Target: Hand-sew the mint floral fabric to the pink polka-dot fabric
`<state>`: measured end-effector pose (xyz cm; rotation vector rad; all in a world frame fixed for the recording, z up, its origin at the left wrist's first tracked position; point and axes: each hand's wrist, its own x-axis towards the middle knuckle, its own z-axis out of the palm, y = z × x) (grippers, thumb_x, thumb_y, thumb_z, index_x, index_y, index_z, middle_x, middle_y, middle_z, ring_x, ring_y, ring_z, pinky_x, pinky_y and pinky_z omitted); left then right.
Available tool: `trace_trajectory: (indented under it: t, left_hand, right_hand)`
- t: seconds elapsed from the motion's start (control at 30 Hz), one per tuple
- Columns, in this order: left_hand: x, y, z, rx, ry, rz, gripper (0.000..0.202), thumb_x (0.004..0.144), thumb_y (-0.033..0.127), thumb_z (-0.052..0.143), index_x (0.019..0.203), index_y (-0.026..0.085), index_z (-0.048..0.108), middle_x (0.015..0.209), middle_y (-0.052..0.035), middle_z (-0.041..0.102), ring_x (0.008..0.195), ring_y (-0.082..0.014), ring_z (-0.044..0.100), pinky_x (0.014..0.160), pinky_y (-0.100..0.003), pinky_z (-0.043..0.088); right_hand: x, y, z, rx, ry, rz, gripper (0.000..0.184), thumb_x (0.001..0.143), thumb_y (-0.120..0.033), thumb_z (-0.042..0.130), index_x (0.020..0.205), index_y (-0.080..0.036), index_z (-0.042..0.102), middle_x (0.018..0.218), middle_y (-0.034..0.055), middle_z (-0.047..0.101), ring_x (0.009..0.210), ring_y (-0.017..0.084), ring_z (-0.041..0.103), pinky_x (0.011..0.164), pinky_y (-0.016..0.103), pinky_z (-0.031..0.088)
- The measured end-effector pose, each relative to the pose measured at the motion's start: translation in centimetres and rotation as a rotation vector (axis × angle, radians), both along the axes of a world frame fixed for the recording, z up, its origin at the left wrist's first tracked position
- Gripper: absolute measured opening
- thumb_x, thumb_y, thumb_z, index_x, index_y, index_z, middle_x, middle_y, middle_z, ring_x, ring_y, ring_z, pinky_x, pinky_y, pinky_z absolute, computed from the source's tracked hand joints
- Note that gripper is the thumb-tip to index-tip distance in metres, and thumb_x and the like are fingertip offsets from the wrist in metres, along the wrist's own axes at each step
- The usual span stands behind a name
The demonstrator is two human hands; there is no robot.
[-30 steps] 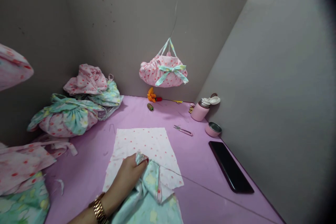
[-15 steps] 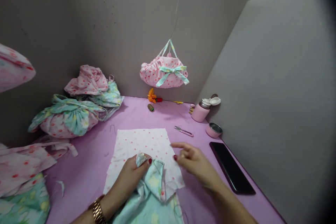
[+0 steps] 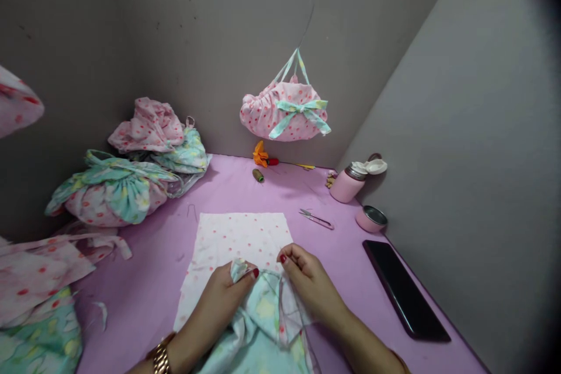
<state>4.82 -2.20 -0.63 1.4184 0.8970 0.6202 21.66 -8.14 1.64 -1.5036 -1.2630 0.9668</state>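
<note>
While the left hand [image 3: 224, 293] pinches the green cloth [image 3: 263, 305] over the dotted cloth [image 3: 239, 236] on the bench [image 3: 144, 286], it should keep the edge flat and snug, and any pulls should be soft. The right hand [image 3: 312, 281] has its fingers pinched together beside that edge; I cannot tell if they hold something tiny. The green cloth's bottom is cut off.

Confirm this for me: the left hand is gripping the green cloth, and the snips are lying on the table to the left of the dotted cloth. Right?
Not quite: the head view shows the snips on the table to the right of the dotted cloth. The left hand is gripping the green cloth.
</note>
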Motion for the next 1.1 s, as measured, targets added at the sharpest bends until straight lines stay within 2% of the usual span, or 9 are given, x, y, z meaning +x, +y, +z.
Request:
trace_trajectory:
  t: [0.1,0.3,0.47,0.7,1.1]
  left_hand:
    - [0.0,0.1,0.2,-0.012,-0.004,-0.010,0.021,0.079,0.033,0.053,0.068,0.016,0.058,0.063,0.0007,0.054,0.061,-0.0149,0.047,0.058,-0.023,0.038]
    - [0.1,0.0,0.5,-0.040,-0.015,-0.016,0.021,0.079,0.034,0.055,0.070,0.016,0.060,0.064,-0.0003,0.057,0.063,-0.0156,0.049,0.059,-0.023,0.039]
    - [0.1,0.0,0.6,-0.057,-0.016,-0.033,0.021,0.080,0.035,0.055,0.069,0.017,0.059,0.067,-0.0006,0.058,0.064,-0.0153,0.049,0.060,-0.023,0.040]
    - [0.1,0.0,0.5,-0.110,-0.027,-0.036,0.021,0.080,0.036,0.055,0.073,0.016,0.061,0.068,-0.0005,0.059,0.066,-0.0155,0.050,0.062,-0.023,0.041]
    - [0.2,0.0,0.6,-0.093,-0.020,-0.032,0.020,0.079,0.035,0.056,0.071,0.018,0.060,0.066,-0.0002,0.059,0.065,-0.0154,0.050,0.061,-0.022,0.041]
  right_hand:
    - [-0.7,-0.2,0.5,0.047,-0.086,0.050,0.015,0.089,-0.027,0.044,0.082,-0.017,0.053,0.059,-0.0051,0.041,0.053,0.009,0.036,0.049,0.019,0.029]
    - [-1.4,-1.1,0.1,0.117,-0.287,0.044,0.019,0.089,-0.020,0.043,0.079,-0.017,0.059,0.068,0.0000,0.057,0.062,0.012,0.051,0.058,0.020,0.038]
    - [-1.4,-1.5,0.0,0.114,-0.287,0.073,0.025,0.085,-0.012,0.046,0.091,-0.023,0.068,0.081,-0.0001,0.069,0.072,0.013,0.063,0.066,0.020,0.043]
    - [-1.3,-1.6,0.2,0.123,-0.274,0.077,0.034,0.082,-0.008,0.048,0.100,-0.027,0.069,0.086,-0.0012,0.071,0.075,0.013,0.065,0.067,0.020,0.046]
    - [-1.4,-1.7,0.0,0.096,-0.348,0.092,0.032,0.084,-0.012,0.046,0.098,-0.027,0.070,0.076,0.0000,0.070,0.068,0.015,0.063,0.065,0.022,0.047]
